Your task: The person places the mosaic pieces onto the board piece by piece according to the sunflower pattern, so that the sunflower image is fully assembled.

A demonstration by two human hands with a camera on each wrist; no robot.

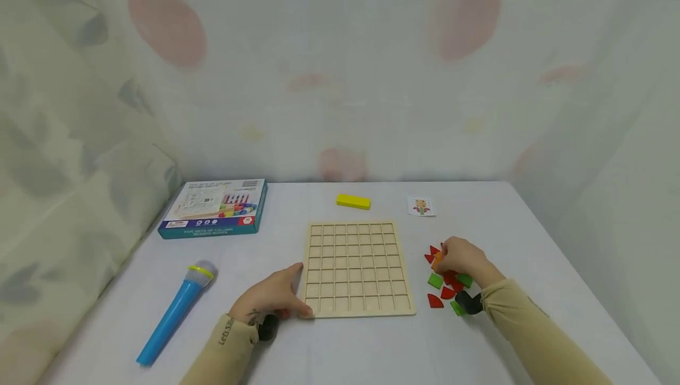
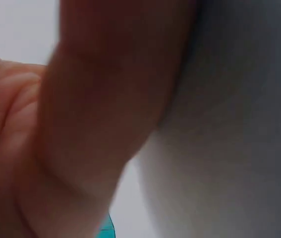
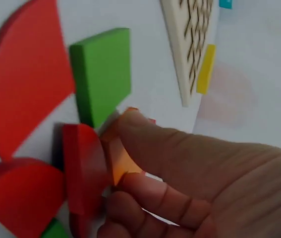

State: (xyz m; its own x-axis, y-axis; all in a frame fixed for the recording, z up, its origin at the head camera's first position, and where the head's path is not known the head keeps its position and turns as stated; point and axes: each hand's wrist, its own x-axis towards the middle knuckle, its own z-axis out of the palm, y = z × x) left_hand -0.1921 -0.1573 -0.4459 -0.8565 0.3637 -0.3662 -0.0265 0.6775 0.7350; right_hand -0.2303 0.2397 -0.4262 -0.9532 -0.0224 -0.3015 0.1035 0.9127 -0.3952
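Fingers of my right hand pinch a small orange piece over the pile of red and green pieces, which lies on the white table just right of the wooden grid board. In the right wrist view I see a red quarter-round piece and a green square beside the fingertips, and a red piece stands on edge against the orange one. My left hand lies flat with straight fingers at the board's near left corner, touching its edge and holding nothing. Farther out I see a blue toy microphone, a teal box, a yellow block and a small pattern card.
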